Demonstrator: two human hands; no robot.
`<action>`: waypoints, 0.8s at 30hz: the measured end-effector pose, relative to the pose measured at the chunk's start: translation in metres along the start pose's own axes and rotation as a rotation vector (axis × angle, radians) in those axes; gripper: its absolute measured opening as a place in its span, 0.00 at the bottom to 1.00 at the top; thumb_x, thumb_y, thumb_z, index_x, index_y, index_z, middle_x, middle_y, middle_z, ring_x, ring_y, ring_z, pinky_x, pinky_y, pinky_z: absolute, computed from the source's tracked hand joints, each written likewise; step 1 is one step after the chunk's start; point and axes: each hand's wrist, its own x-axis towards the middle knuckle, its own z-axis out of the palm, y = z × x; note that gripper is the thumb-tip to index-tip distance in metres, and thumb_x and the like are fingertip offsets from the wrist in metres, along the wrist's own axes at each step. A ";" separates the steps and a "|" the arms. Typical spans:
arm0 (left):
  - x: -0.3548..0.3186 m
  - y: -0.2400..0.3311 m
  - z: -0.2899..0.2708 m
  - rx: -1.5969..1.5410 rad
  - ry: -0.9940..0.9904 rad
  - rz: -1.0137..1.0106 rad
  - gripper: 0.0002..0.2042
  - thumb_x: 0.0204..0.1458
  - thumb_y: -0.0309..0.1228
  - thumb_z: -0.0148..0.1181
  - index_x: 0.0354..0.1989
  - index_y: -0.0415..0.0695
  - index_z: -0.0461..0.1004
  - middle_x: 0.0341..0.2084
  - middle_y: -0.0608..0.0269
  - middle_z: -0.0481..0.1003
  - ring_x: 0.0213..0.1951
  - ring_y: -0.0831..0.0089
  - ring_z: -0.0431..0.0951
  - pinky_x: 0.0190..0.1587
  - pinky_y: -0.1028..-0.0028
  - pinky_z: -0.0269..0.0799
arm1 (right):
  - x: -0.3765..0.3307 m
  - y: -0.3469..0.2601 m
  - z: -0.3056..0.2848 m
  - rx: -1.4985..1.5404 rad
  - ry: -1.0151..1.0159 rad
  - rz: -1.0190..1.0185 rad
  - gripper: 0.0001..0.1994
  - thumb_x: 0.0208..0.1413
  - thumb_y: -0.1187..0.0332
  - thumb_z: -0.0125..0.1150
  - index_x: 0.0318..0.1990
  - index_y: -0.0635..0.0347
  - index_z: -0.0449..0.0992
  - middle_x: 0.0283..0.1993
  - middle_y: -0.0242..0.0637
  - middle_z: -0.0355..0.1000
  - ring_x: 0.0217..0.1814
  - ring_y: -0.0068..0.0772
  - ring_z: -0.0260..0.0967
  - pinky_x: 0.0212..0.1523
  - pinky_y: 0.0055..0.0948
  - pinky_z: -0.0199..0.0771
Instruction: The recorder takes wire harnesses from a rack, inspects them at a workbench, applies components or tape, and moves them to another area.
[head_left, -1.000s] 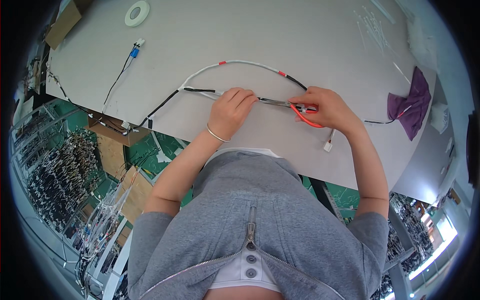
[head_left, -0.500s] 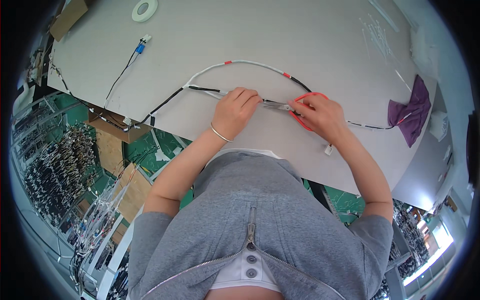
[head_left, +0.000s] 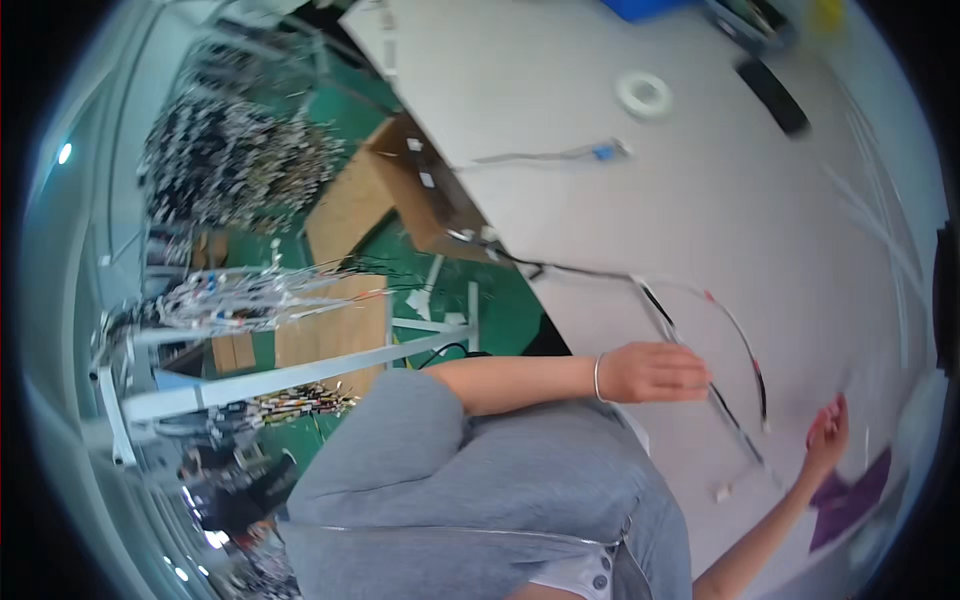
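Left hand (head_left: 655, 372) rests on wire harness (head_left: 735, 330), seemingly pointing away.

Wiring workshop — white workbench (head_left: 640, 200), racks of bundled wire harnesses (head_left: 230, 165), cardboard boxes (head_left: 385, 195), tape roll (head_left: 645, 95), green floor (head_left: 500, 300)

A brown cardboard box (head_left: 395, 195) stood on the green floor just beside the near-left edge of the white table (head_left: 700, 200), its flaps open, with small white labels (head_left: 422, 165) stuck along the flap nearest the table. Flat brown cardboard sheets (head_left: 330, 335) lay on the floor near it, below the box in the view. A dark flat slab (head_left: 772, 95), perhaps a screen, lay on the table's far side; its face was too blurred to tell.
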 end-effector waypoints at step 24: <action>-0.274 -0.157 -0.469 1.100 0.168 -0.650 0.15 0.48 0.35 0.70 0.44 0.47 0.80 0.43 0.62 0.79 0.48 0.59 0.80 0.53 0.65 0.79 | -0.118 -0.351 0.537 -0.469 -0.806 -0.990 0.24 0.52 0.67 0.71 0.57 0.51 0.74 0.39 0.42 0.78 0.38 0.45 0.75 0.40 0.35 0.76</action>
